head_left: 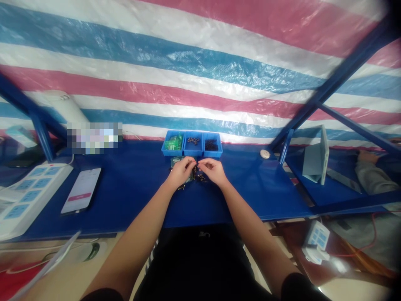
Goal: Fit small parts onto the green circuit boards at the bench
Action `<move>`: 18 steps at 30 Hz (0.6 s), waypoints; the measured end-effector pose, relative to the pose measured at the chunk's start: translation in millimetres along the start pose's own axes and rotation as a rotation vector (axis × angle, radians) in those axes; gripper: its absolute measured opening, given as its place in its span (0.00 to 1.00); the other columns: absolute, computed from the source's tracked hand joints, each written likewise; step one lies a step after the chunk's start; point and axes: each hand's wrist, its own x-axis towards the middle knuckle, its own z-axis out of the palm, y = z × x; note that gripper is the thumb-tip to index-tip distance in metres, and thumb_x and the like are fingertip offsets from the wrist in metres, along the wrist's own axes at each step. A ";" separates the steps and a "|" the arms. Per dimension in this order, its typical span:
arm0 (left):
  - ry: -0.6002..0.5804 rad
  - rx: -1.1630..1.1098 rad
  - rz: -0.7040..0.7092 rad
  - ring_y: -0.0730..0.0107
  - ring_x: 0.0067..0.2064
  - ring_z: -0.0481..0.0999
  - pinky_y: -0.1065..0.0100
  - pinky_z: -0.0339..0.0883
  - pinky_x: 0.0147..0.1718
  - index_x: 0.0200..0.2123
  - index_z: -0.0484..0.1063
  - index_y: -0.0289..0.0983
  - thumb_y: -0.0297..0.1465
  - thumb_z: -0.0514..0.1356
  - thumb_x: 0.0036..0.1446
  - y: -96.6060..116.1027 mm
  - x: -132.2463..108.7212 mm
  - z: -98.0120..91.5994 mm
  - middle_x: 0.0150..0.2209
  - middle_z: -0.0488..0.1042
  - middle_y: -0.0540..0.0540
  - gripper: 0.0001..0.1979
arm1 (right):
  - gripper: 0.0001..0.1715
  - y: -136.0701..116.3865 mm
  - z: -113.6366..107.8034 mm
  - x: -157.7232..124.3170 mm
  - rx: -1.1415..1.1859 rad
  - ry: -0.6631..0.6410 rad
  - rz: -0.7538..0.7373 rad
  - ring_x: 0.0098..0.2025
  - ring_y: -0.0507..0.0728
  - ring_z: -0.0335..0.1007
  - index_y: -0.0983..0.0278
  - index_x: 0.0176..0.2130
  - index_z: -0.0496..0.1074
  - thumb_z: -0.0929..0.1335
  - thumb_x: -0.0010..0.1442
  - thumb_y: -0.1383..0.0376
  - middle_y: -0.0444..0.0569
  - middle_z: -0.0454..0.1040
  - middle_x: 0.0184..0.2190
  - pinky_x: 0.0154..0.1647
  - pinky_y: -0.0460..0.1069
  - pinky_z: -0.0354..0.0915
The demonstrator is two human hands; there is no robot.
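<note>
My left hand [183, 170] and my right hand [213, 170] face each other close above the blue table, fingertips nearly meeting. Fingers and thumb are pinched together on each hand; what they hold is too small to make out. Small dark and brass-coloured parts [201, 178] lie between and below the hands. A clear bag [176, 160] shows partly behind my left hand. Just beyond stand three blue bins: the left one [173, 153] holds green packets, the middle one [193, 153] a few small metallic parts, the right one [213, 153] dark small parts.
A phone [81, 190] and a white power strip [34, 192] lie at the left. A round pale object [265, 154] sits at the right, near the blue frame [300, 113]. Beyond it are a tablet on a stand [317, 159] and another person's sleeve [374, 177].
</note>
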 end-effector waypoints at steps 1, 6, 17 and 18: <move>-0.003 0.008 0.001 0.71 0.29 0.72 0.70 0.65 0.31 0.40 0.69 0.39 0.40 0.52 0.67 -0.1 -0.1 0.4 0.27 0.72 0.51 0.13 | 0.16 0.8 0.3 -0.1 -0.019 0.000 -0.001 0.31 0.55 0.76 0.62 0.38 0.78 0.74 0.52 0.55 0.49 0.79 0.31 0.37 0.51 0.73; 0.010 0.066 0.013 0.70 0.30 0.72 0.70 0.64 0.31 0.39 0.68 0.39 0.40 0.50 0.67 -0.1 -1.3 1.7 0.29 0.72 0.51 0.13 | 0.18 1.7 1.1 -0.7 -0.087 0.001 -0.028 0.32 0.55 0.76 0.63 0.38 0.78 0.74 0.52 0.54 0.50 0.80 0.33 0.38 0.52 0.73; 0.028 0.048 0.050 0.72 0.27 0.71 0.70 0.64 0.30 0.41 0.72 0.40 0.42 0.55 0.64 3.7 -3.1 -0.8 0.27 0.73 0.52 0.12 | 0.14 -1.6 -0.6 0.8 -0.106 0.014 -0.057 0.31 0.55 0.75 0.63 0.37 0.78 0.73 0.54 0.56 0.49 0.79 0.32 0.35 0.50 0.71; 0.024 0.053 0.060 0.71 0.28 0.71 0.70 0.64 0.30 0.39 0.72 0.40 0.42 0.54 0.65 3.7 -2.8 -1.0 0.28 0.74 0.52 0.13 | 0.14 -1.6 -0.3 0.5 -0.105 0.011 -0.066 0.31 0.55 0.75 0.63 0.37 0.78 0.73 0.54 0.56 0.49 0.79 0.31 0.35 0.50 0.71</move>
